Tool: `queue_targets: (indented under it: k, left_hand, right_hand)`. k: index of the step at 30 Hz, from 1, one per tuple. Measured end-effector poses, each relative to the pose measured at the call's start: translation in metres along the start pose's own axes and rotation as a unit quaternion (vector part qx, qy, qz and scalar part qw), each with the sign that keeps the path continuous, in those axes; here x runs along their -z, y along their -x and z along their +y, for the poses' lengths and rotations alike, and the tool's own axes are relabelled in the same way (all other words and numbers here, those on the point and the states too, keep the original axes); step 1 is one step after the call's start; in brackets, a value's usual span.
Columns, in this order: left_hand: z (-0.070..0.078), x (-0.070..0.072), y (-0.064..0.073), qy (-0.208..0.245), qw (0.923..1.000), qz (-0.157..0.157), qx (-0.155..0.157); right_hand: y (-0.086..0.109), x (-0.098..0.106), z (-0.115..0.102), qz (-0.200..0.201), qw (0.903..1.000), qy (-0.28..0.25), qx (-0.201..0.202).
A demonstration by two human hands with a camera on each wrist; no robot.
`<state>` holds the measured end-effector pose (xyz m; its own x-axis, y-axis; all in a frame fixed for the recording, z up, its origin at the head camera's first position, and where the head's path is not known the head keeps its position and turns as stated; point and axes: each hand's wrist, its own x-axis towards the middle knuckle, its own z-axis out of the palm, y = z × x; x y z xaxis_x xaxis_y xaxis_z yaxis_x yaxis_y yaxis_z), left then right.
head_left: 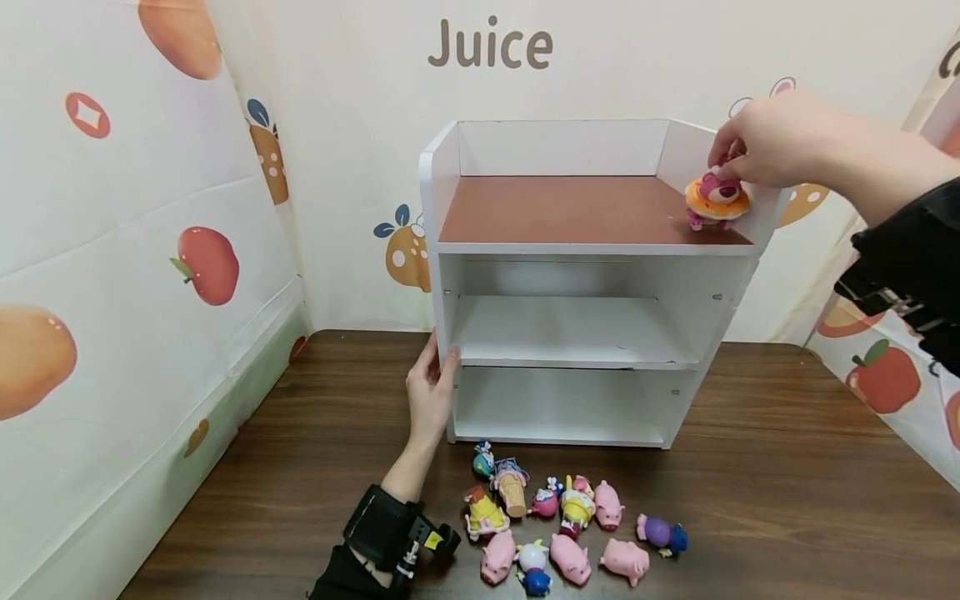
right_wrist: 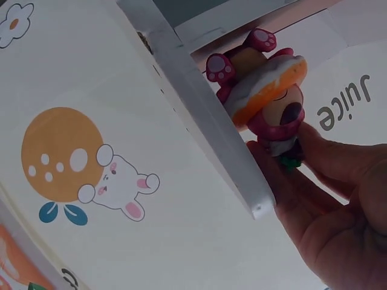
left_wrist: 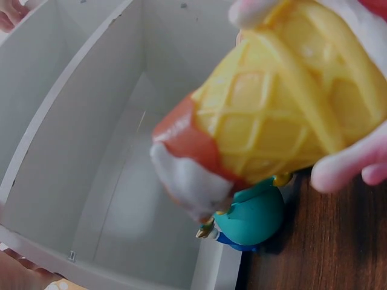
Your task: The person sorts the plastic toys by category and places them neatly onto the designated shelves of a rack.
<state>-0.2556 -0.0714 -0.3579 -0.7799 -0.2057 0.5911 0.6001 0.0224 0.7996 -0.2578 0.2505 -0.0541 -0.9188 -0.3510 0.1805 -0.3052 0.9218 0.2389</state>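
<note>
My right hand (head_left: 787, 142) pinches the top of a pink bear figurine (head_left: 716, 202) wearing an orange ring. The figurine is upright, with its feet at the front right corner of the brown top board (head_left: 555, 208). In the right wrist view the bear (right_wrist: 275, 112) appears upside down, close beside the shelf's side panel (right_wrist: 199, 115); thumb and fingertips are at its head. My left hand (head_left: 431, 396) rests against the left side of the white shelf unit (head_left: 573, 365), fingers extended. Part of that hand (left_wrist: 24, 272) shows low in the left wrist view.
In front of the unit several small figurines lie on the dark wooden table (head_left: 795, 500), among them pink pigs (head_left: 624, 560), an ice-cream-cone figure (head_left: 512, 492) and a purple-and-blue figure (head_left: 662, 535). Printed walls (head_left: 337, 125) stand behind and at both sides.
</note>
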Motion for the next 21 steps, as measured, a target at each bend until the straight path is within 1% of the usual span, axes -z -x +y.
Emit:
queue_targets:
  k: [5,11,12,18,19,21]
  left_hand:
    - [0.004,-0.001,0.0,0.005,1.0,0.001,0.0]
    - [0.026,-0.003,0.002,0.005,0.9999,0.0,0.013]
    - [0.025,-0.003,0.002,0.003,0.9999,0.001,0.012]
    - [0.002,-0.001,0.0,0.008,1.0,0.001,0.0]
    - [0.003,-0.002,0.0,0.008,1.0,0.001,0.001]
    - [0.009,-0.002,0.0,0.009,1.0,0.002,0.003]
  right_hand:
    - [-0.003,-0.003,-0.001,-0.019,0.9997,0.0,-0.014]
    - [-0.003,-0.006,-0.004,-0.029,0.9994,-0.008,-0.019]
    - [-0.003,-0.006,-0.005,-0.032,0.9993,-0.008,-0.019]
    - [-0.006,-0.007,-0.003,-0.042,0.999,-0.001,-0.016]
    - [-0.007,-0.007,-0.003,-0.04,0.999,-0.003,-0.017]
    - [-0.007,-0.007,-0.002,-0.034,0.9992,-0.006,-0.021]
